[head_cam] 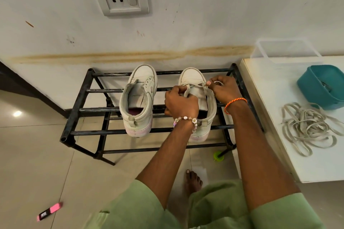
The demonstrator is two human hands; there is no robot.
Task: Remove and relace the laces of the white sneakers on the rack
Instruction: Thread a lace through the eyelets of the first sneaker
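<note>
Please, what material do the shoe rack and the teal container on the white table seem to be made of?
The shoe rack looks like black painted metal tubing: round bars, open tube ends, scuffed paint. The teal container seems to be moulded plastic: smooth, uniform colour, soft sheen, rounded corners.

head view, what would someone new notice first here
Two hands, the left hand and right hand, pinch a lace at the front of the right sneaker on the black rack. The left sneaker beside it has bare eyelets. A tangle of loose laces lies on the white table at right.
</note>
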